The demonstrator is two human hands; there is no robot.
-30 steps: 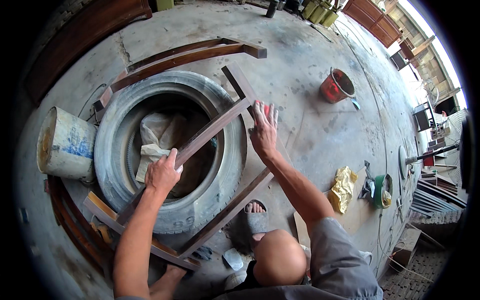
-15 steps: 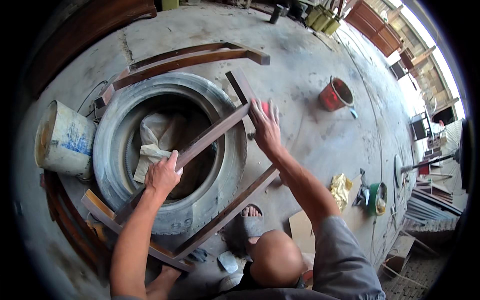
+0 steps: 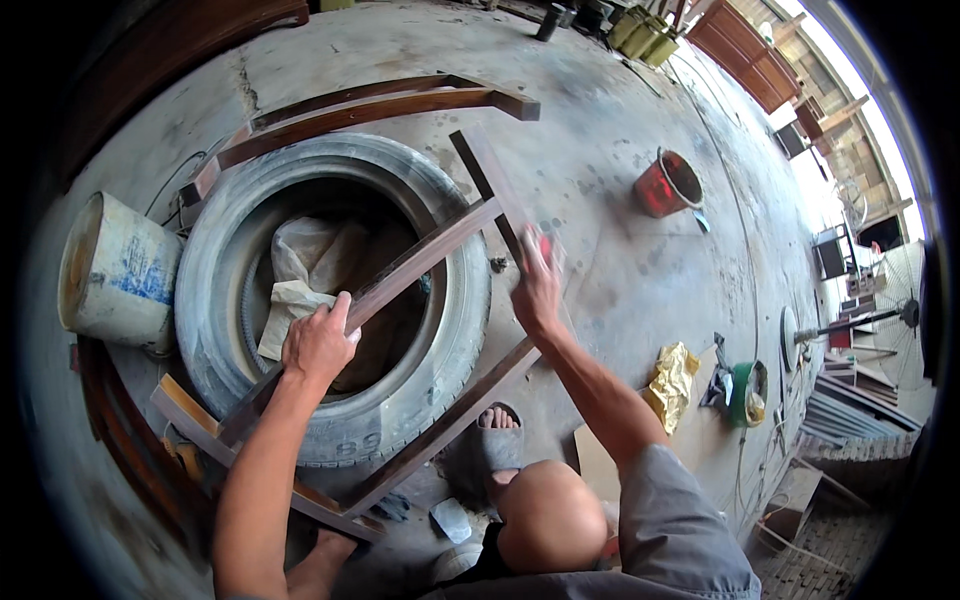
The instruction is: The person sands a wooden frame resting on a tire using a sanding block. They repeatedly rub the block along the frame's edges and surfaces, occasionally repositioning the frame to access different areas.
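A dark wooden frame point(image 3: 430, 260) laid over a worn rubber tyre point(image 3: 330, 290) is gripped by the left hand point(image 3: 318, 340); the right hand point(image 3: 537, 285) is pressed flat on its crossbar, a red object beneath. A white, blue-marked bucket point(image 3: 115, 270) is beside the tyre.

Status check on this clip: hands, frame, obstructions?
Left hand grips dark wooden frame lying across grey rubber tyre. Right hand pressed flat on frame's far rail, blurred. White cloth inside tyre.
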